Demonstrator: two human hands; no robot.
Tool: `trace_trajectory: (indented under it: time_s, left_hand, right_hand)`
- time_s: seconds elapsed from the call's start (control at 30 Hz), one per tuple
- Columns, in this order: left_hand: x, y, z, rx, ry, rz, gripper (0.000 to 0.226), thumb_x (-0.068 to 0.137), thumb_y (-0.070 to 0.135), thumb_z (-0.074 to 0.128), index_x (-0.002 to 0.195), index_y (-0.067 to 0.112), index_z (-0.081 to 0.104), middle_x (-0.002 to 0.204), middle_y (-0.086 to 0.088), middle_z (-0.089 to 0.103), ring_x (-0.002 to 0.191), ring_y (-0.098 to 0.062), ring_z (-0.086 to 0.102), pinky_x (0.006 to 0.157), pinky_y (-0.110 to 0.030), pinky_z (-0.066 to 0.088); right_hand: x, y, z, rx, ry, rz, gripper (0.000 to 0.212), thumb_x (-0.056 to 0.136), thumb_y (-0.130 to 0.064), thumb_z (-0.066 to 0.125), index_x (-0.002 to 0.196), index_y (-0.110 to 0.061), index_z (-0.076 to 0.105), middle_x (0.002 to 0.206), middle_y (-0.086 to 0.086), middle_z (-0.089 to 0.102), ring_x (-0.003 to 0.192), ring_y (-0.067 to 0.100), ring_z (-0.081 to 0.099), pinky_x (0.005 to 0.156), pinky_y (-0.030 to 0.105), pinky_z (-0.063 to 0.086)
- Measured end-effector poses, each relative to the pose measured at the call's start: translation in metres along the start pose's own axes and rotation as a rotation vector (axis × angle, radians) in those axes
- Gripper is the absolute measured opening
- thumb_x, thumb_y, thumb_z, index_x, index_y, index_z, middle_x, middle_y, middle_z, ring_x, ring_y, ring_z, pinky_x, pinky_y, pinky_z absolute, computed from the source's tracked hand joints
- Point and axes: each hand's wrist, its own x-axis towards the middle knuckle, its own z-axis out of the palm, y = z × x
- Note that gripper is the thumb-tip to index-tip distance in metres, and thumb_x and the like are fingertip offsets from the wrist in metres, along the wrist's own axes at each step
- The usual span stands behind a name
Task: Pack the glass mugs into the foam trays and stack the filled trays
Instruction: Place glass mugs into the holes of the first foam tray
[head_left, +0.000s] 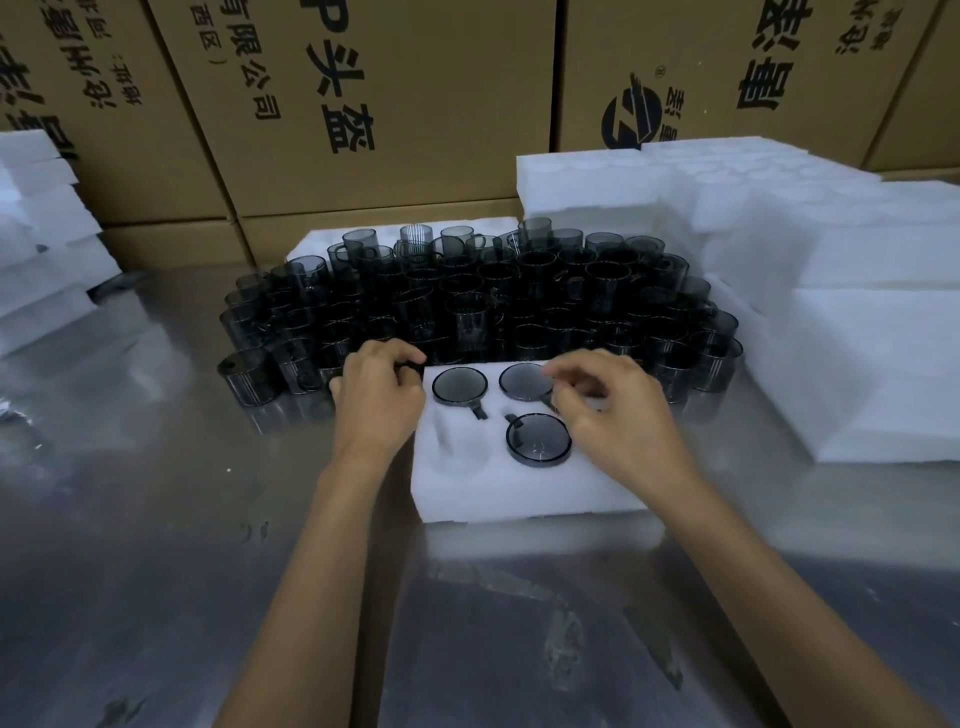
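Observation:
A white foam tray (519, 493) lies in front of me on the metal table. Three dark glass mugs sit in its pockets: one at the far left (460, 385), one at the far middle (525, 381) and one at the near middle (537, 438). The near-left pocket (457, 441) is empty. My left hand (379, 400) is at the tray's far-left corner, its fingers curled round a dark mug (412, 368) at the edge of the crowd. My right hand (608, 410) hovers over the tray's right side with loosely curled fingers, and it hides the pockets below.
A dense crowd of dark glass mugs (519, 301) stands just behind the tray. Stacks of white foam trays rise at the right (831, 312) and at the left edge (41, 249). Brown cardboard boxes (363, 104) wall off the back. The metal table (156, 519) reaches toward me.

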Motion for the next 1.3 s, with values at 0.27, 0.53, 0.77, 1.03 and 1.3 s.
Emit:
trace_trajectory:
  time_s: [0.27,0.53,0.77,1.03,1.3]
  left_hand:
    - [-0.003,0.003,0.009,0.047,-0.022,0.027,0.031,0.095,0.008,0.045,0.112,0.022,0.066,0.123,0.001,0.057,0.121,-0.02,0.046,0.102,-0.037,0.021]
    - [-0.001,0.008,0.001,-0.115,0.05,0.066,0.03,0.093,0.004,0.047,0.104,0.02,0.069,0.113,0.003,0.063,0.113,-0.018,0.054,0.106,-0.047,0.037]
    - [-0.003,0.033,-0.016,-0.592,-0.098,0.008,0.02,0.098,0.023,0.058,0.113,0.027,0.07,0.108,0.018,0.069,0.098,0.009,0.061,0.082,-0.01,0.048]
    - [-0.011,0.041,-0.021,-0.736,-0.223,0.034,0.025,0.09,0.007,0.068,0.111,0.019,0.074,0.103,-0.001,0.075,0.097,-0.012,0.069,0.086,-0.021,0.054]
    - [-0.004,0.03,-0.035,-0.609,-0.276,0.04,0.014,0.09,0.022,0.07,0.079,0.016,0.077,0.072,0.001,0.07,0.067,-0.012,0.062,0.071,-0.028,0.055]
  right_hand:
    - [0.079,-0.029,0.042,-0.139,-0.347,0.087,0.06,0.094,-0.029,0.057,0.149,-0.038,0.035,0.138,0.009,0.05,0.129,0.032,0.044,0.109,0.05,0.037]
    - [0.092,-0.021,0.073,-0.15,-0.146,0.084,0.022,0.086,-0.036,0.071,0.095,-0.021,0.057,0.104,-0.001,0.062,0.097,0.022,0.058,0.076,0.032,0.042]
    - [0.049,-0.019,0.036,0.24,-0.162,-0.019,0.051,0.072,-0.024,0.084,0.107,-0.038,0.05,0.105,-0.011,0.063,0.091,0.012,0.061,0.077,0.027,0.052]
    - [0.023,-0.018,0.018,0.101,-0.099,-0.17,0.072,0.08,-0.008,0.07,0.138,-0.041,0.043,0.13,-0.022,0.058,0.127,-0.002,0.048,0.096,0.017,0.041]
    - [0.007,-0.026,0.021,0.431,-0.302,-0.097,0.061,0.073,-0.003,0.068,0.127,-0.028,0.055,0.123,-0.013,0.063,0.114,0.0,0.059,0.079,0.011,0.046]
